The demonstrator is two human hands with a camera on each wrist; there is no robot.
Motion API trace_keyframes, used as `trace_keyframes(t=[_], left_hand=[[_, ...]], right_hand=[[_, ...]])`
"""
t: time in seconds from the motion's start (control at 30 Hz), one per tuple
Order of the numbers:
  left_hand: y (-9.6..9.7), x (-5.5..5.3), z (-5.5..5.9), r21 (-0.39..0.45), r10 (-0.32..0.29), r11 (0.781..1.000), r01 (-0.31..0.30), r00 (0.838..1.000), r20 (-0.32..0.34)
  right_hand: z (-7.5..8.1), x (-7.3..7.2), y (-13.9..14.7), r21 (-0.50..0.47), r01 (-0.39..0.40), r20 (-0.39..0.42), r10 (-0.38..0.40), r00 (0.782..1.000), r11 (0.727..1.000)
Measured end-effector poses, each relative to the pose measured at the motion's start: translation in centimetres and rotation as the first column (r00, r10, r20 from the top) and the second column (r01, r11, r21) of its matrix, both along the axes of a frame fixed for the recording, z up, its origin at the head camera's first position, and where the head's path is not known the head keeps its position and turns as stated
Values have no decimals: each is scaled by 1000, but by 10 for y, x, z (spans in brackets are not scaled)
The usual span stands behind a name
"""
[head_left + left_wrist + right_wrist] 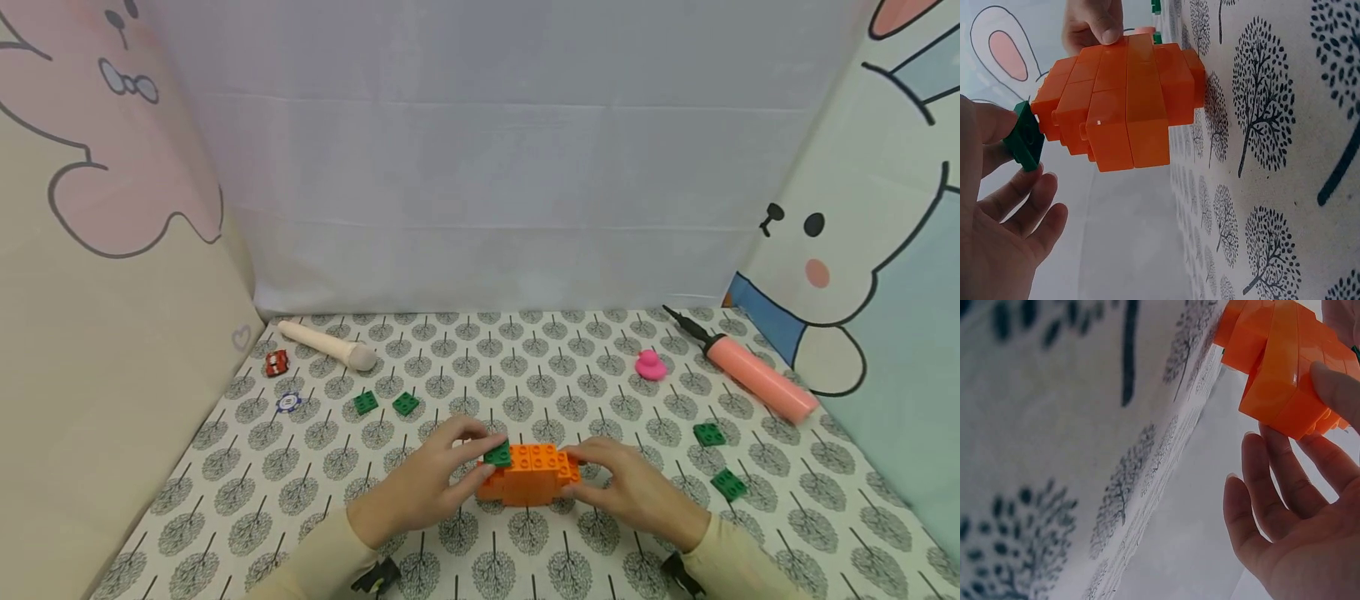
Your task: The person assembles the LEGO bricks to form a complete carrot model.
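Observation:
A stepped block of joined orange toy bricks (528, 490) stands on the patterned cloth in front of me. My left hand (423, 479) pinches a green toy brick (1026, 137) between thumb and fingers at the block's upper left end. In the left wrist view the green brick lies against or just off the orange studs; I cannot tell which. At the block's other end, my right hand (633, 485) holds the orange bricks between thumb and fingers. The right wrist view shows its thumb on one side, with some fingertips under the opposite edge.
Loose green bricks lie left (365, 402) and right (727, 484) of the hands. Farther back are a cream microphone-shaped object (326, 343), a red toy car (276, 362), a blue-white chip (288, 402), a pink duck (650, 365) and a coral hand pump (757, 377). Fabric walls enclose the table.

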State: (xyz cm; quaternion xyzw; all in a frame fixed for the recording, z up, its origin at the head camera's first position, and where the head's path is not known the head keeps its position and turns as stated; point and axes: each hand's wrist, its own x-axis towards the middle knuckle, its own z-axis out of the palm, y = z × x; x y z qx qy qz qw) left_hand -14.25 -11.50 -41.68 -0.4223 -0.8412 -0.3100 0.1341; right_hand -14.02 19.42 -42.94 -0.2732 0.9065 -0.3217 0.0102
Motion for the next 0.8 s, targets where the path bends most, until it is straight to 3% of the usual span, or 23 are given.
trace_keyframes(t=[0.13, 0.33, 0.43, 0.7, 0.8], left_hand=[[1, -1, 3, -32, -9, 999, 9, 1000, -3], [3, -5, 3, -71, -57, 996, 46, 987, -149], [4, -6, 2, -89, -74, 994, 59, 980, -183], [4, -7, 6, -119, -96, 990, 72, 973, -209], [5, -6, 8, -135, -94, 988, 70, 978, -185]], right_hand=[[1, 0, 0, -5, -20, -14, 20, 1000, 1000], [0, 0, 0, -13, -20, -4, 20, 1000, 1000], [-1, -1, 0, -14, -17, 2, 17, 1000, 1000], [0, -1, -1, -18, -24, -2, 24, 1000, 1000], [0, -1, 0, -16, -18, -5, 18, 1000, 1000]])
